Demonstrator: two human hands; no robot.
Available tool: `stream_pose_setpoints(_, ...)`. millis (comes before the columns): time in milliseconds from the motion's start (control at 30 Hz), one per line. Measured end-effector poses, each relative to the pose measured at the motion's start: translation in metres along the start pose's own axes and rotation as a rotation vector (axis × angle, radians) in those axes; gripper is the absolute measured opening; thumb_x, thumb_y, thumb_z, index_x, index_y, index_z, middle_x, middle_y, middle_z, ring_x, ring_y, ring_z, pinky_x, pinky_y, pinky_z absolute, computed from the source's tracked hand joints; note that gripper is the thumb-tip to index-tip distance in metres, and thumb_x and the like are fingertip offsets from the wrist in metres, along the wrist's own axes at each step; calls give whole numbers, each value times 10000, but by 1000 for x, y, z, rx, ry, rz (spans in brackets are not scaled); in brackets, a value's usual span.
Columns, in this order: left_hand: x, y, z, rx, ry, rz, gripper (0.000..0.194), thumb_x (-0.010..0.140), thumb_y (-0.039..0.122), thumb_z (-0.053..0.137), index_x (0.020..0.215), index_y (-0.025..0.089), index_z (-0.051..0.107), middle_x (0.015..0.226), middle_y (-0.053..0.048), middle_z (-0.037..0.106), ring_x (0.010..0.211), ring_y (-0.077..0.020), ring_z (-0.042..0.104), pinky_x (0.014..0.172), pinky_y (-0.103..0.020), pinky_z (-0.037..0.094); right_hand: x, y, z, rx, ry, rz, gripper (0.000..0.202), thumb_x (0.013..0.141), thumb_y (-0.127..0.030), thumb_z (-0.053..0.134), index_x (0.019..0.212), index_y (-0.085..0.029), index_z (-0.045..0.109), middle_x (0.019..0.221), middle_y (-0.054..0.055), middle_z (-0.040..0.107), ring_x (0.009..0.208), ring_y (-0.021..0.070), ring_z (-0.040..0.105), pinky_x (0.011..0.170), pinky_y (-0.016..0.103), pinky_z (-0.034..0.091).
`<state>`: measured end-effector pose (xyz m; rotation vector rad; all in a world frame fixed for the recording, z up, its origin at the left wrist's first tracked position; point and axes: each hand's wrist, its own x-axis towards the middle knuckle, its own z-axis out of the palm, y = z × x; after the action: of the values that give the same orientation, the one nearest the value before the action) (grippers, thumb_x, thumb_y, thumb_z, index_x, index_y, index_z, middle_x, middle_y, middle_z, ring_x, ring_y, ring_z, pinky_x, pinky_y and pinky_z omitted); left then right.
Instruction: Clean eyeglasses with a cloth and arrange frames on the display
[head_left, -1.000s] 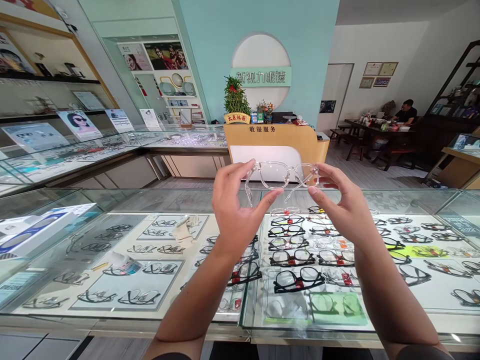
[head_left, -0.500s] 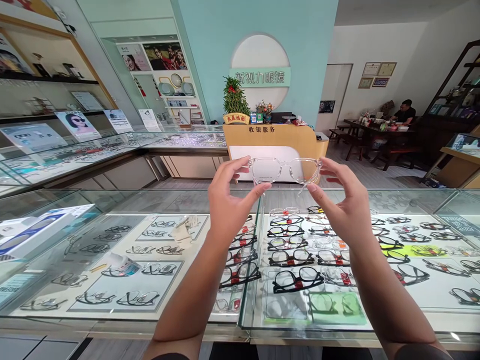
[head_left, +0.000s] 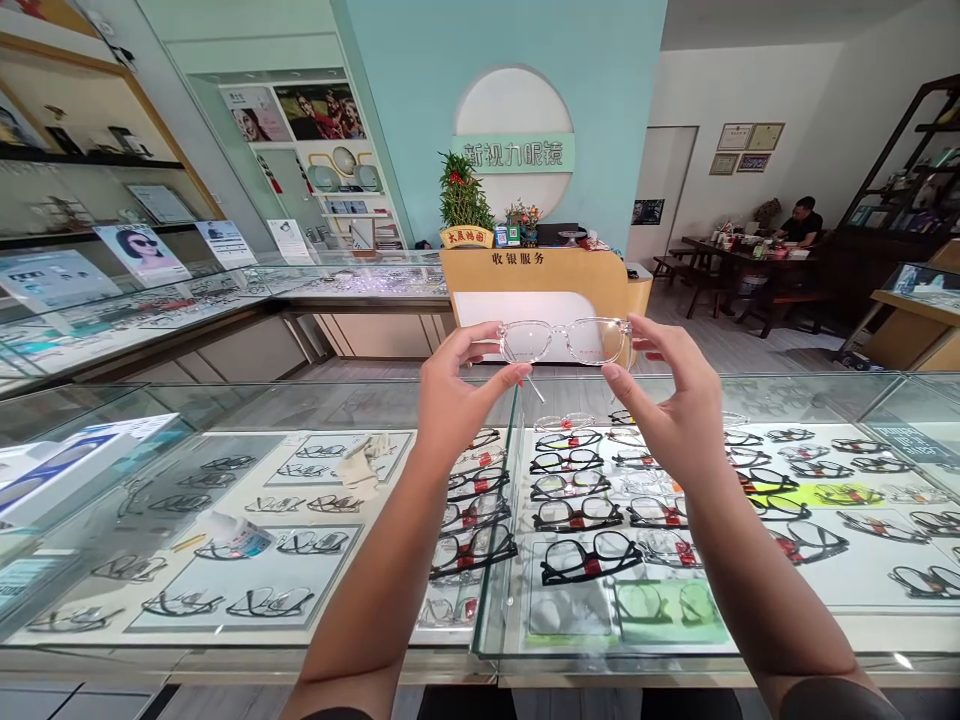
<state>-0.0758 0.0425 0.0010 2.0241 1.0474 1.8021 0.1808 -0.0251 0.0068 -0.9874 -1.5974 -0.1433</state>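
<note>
head view: my left hand [head_left: 451, 398] and right hand [head_left: 669, 398] held a pair of clear, transparent-framed glasses [head_left: 560, 331] up and level, clear of the long glass-topped worktop [head_left: 637, 677]. my fingers gripped only its outer ends, probably to leave the lenses unobstructed and share the support evenly. below lay rows of black-framed glasses with red tags [head_left: 577, 516], apparently spaced for easy viewing. a white plastic bottle [head_left: 234, 533] lay well left, away from my fingers.
</note>
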Motion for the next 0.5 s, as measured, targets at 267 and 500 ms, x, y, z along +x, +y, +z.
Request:
stream_pose_setpoints(267, -2, -6, 13, 183, 141, 199, 594, 845, 486, 931, 1343, 247, 713, 1346, -123, 770, 1207, -299, 764, 1021, -494, 627, 1, 15, 10, 99, -123, 64, 642, 1016, -430, 725, 1634, -373, 564, 1574, 99, 673, 1446, 333, 646, 1107, 603, 615)
stream_pose_setpoints(500, -4, -14, 24, 190, 239, 349, 623, 904, 459, 885, 1446, 260, 651, 1432, -132, 718, 1359, -294, 684, 1096, -490, 618, -2, 13, 13, 139, -147, 50, 735, 1034, -412, 700, 1721, -407, 439, 1715, 72, 555, 1546, 334, 570, 1131, 593, 617)
